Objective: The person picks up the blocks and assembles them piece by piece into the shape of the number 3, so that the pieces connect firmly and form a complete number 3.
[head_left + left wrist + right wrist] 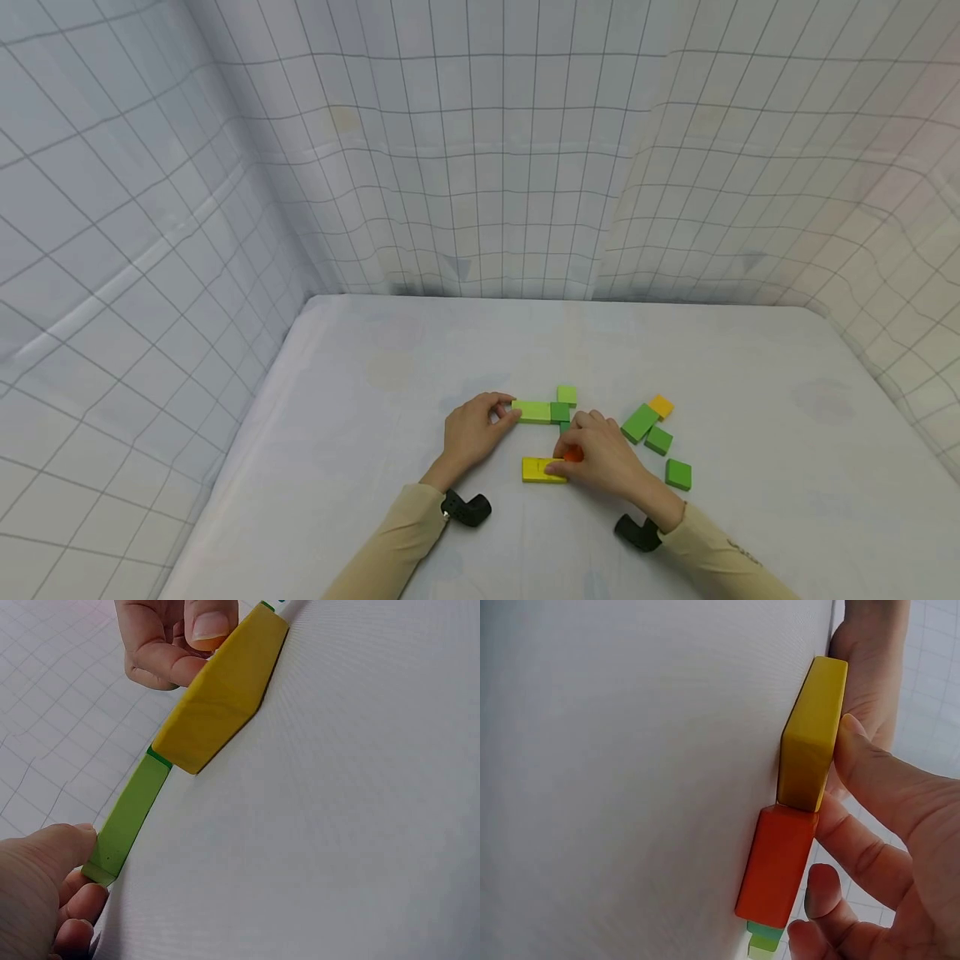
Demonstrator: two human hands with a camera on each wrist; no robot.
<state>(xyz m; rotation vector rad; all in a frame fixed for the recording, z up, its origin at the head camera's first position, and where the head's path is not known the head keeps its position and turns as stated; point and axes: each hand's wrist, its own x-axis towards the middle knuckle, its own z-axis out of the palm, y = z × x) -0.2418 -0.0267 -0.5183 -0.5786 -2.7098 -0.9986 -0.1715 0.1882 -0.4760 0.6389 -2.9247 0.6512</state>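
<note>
My left hand (472,429) pinches the left end of a long light green block (532,412) between thumb and fingers. A darker green block (560,412) adjoins that block's right end. In front of them lies a yellow block (534,470); the right hand (600,454) holds it near its right end, with the thumb on it and a finger at its far side. Right against the yellow block, in the right wrist view, stands an orange-red block (778,862), mostly hidden under the right hand in the head view. Another green block (565,427) shows partly behind the right fingers.
A small light green block (567,395) lies just behind the row. To the right are a longer green block (640,423), an orange block (661,407) and two small green blocks, one (658,440) nearer the group and one (678,474) apart. Gridded cloth walls surround the white table (360,375).
</note>
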